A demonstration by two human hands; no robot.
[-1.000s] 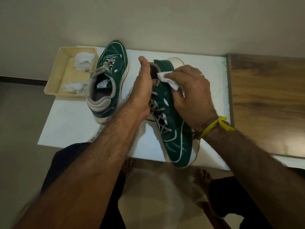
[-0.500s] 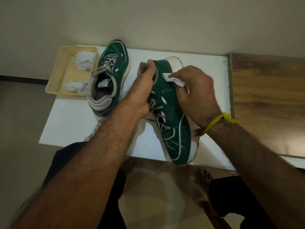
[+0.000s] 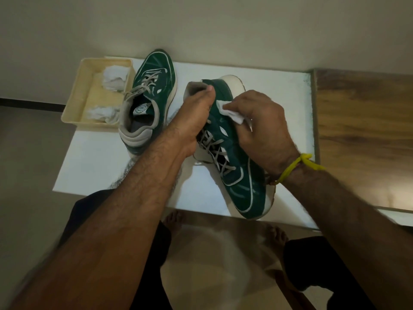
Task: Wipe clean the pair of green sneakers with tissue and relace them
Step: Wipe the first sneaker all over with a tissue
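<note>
Two green sneakers with grey laces are on a white table [image 3: 279, 90]. The left sneaker [image 3: 152, 83] stands flat with its toe toward the wall. The right sneaker [image 3: 241, 182] is tipped on its side, toe toward me. My left hand [image 3: 192, 121] grips it at the heel collar, thumb on the rim. My right hand [image 3: 261, 126] pinches a white tissue [image 3: 230, 111] and presses it against the green upper near the heel. A yellow band circles my right wrist.
A cream tray [image 3: 76, 104] with crumpled used tissues [image 3: 112, 80] sits at the table's back left, touching the left sneaker. A wooden surface [image 3: 362, 135] adjoins the table on the right. My bare feet and dark shorts show below the table's front edge.
My right hand has slid the tissue back and forth a short way along the upper near the heel. My left hand keeps its grip on the heel collar. The camera view shifted slightly.
</note>
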